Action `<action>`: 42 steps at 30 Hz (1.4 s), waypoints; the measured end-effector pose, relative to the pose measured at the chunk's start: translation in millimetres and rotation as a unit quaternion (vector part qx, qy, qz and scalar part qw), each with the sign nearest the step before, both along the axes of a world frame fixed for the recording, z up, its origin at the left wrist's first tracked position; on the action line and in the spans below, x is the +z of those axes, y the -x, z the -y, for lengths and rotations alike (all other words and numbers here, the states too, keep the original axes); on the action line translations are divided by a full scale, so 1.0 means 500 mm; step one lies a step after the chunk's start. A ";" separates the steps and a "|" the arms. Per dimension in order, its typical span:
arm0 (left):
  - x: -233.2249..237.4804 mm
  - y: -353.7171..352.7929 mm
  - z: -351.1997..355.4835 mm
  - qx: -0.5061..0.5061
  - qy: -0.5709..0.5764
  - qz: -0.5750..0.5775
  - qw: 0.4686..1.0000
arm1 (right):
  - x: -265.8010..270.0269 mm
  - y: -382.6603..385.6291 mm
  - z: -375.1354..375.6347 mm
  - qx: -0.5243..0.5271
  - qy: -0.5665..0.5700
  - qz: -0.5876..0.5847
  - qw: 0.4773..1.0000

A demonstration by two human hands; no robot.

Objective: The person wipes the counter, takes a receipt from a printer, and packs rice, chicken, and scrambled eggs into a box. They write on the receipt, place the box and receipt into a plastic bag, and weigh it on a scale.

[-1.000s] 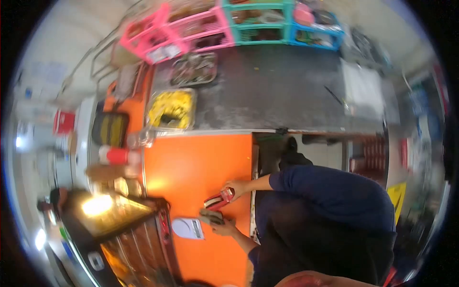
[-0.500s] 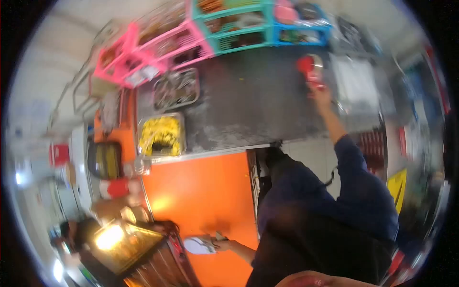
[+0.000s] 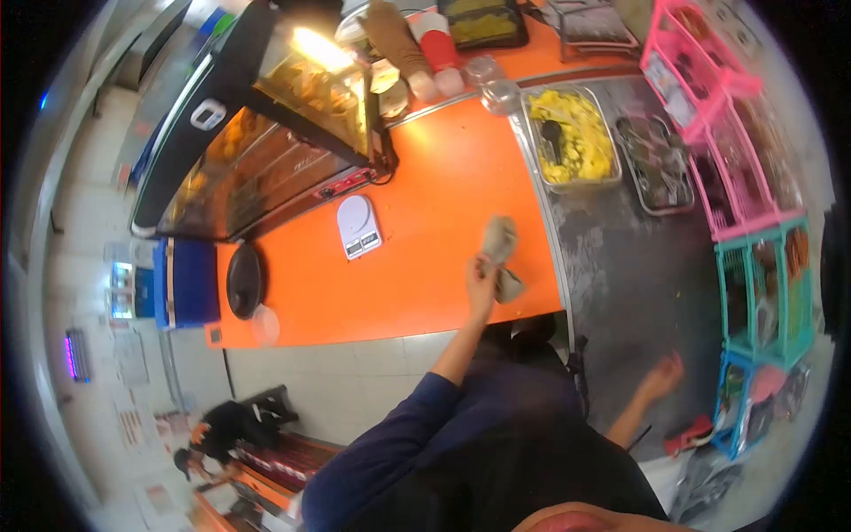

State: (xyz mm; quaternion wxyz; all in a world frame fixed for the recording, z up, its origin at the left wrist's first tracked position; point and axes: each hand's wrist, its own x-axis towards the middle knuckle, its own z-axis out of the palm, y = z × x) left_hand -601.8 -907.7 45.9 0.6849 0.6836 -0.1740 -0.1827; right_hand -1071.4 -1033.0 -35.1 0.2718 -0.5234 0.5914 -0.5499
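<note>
My left hand [image 3: 481, 277] is closed on a crumpled grey-beige cloth [image 3: 499, 241], which touches the orange counter [image 3: 425, 204] near its right edge. My right hand [image 3: 660, 379] is over the dark counter [image 3: 612, 293] at the lower right, holding nothing, its fingers slightly blurred and apart. Below it lies a red tape dispenser [image 3: 690, 437], not touched by the hand. A white kitchen scale [image 3: 357, 227] rests on the orange counter, left of the cloth.
A lit glass food warmer [image 3: 292, 133] stands at the upper left. Trays of yellow food [image 3: 572, 137] and wrapped items [image 3: 658, 168] sit beside pink baskets [image 3: 727, 151] and green baskets [image 3: 767, 293]. A blue box [image 3: 188, 282] and black pan [image 3: 245, 280] are left. Another person [image 3: 235, 430] is lower left.
The view has swung round to the left. My right hand has let go of the red tape dispenser. My left hand, still on the cloth, has moved from beside the scale toward the dark counter.
</note>
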 end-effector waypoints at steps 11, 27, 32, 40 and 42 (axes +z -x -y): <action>0.160 0.038 -0.032 -0.179 0.009 0.160 0.971 | 0.280 -0.797 -0.029 0.416 -0.313 0.213 0.827; 0.018 -0.648 -0.329 0.216 -0.185 0.122 0.951 | -0.003 -1.364 0.447 0.566 0.110 -0.285 0.766; 0.010 -0.727 -0.298 0.170 -0.389 0.252 0.870 | 0.030 -0.992 0.183 0.606 -0.048 -0.141 0.781; -0.030 -0.770 -0.206 0.117 -0.592 0.155 0.783 | 0.190 -0.856 0.132 0.583 -0.440 -0.142 0.668; -0.073 -0.784 -0.232 0.102 -0.598 0.169 0.777 | 0.187 -1.078 0.238 0.577 -0.274 -0.061 0.767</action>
